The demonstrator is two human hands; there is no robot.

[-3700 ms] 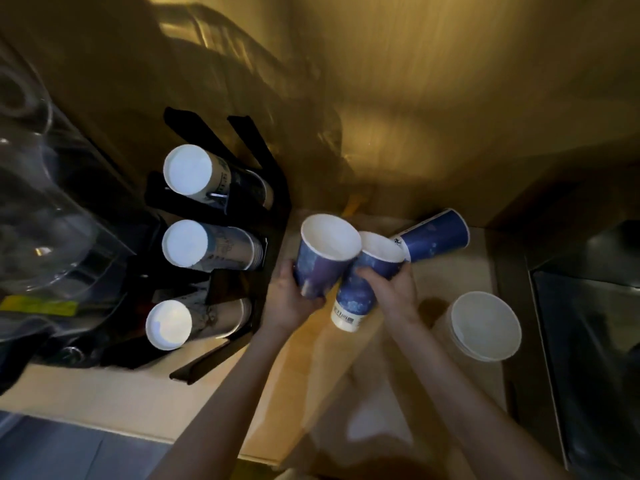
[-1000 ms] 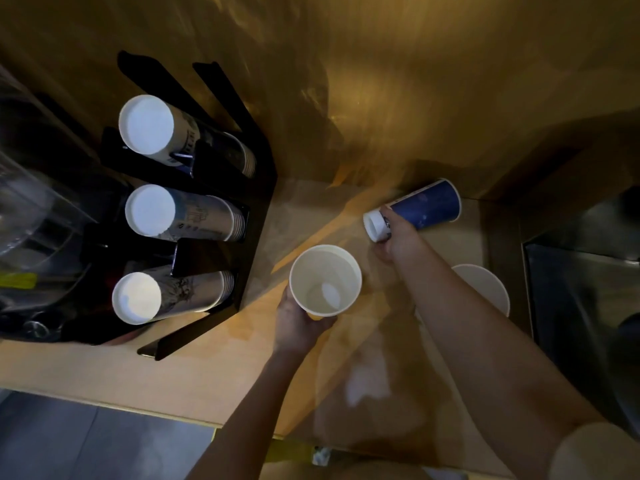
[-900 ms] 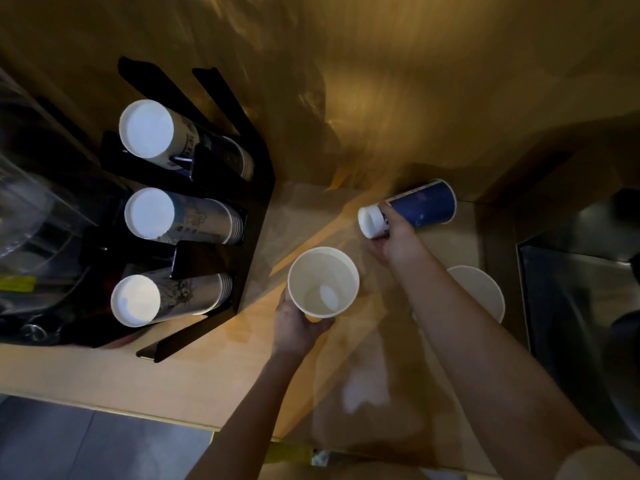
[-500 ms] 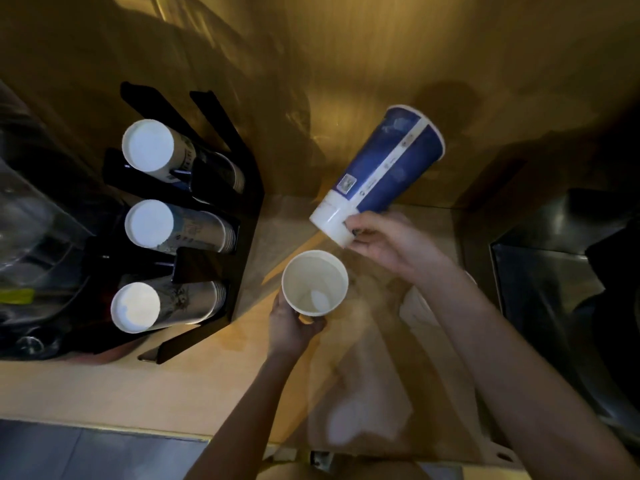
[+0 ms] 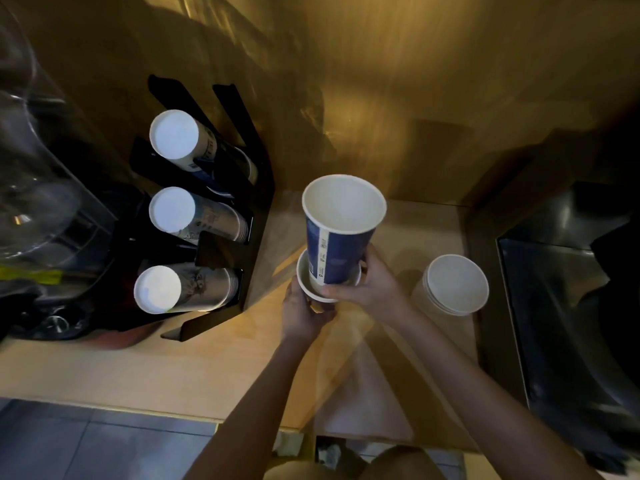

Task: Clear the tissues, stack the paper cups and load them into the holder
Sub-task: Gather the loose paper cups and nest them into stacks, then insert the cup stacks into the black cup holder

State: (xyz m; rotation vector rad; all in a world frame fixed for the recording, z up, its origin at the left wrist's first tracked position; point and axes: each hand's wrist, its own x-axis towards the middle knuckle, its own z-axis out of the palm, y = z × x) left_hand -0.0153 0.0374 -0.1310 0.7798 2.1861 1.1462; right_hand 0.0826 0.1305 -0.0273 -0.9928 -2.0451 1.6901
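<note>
My left hand [image 5: 302, 311] grips a paper cup [image 5: 306, 285] from below, only its white rim showing. My right hand [image 5: 369, 284] holds a tall blue paper cup [image 5: 337, 237] upright, mouth up, its base lowered inside the rim of the left-hand cup. The black cup holder [image 5: 221, 244] stands at the left on the wooden counter [image 5: 138, 368], with three slanted rows of stacked cups, their white bases facing me. A stack of wide white paper cups [image 5: 455, 285] sits on the counter to the right of my hands.
A clear plastic container [image 5: 38, 188] stands at far left behind the holder. A dark metal sink [image 5: 568, 306] lies at the right. The wooden wall rises behind the counter. Crumpled tissue [image 5: 327, 453] lies below the counter's front edge.
My right hand lifted the blue cup off the counter, turned it mouth up, and brought it down into the cup in my left hand. The left hand has hardly moved.
</note>
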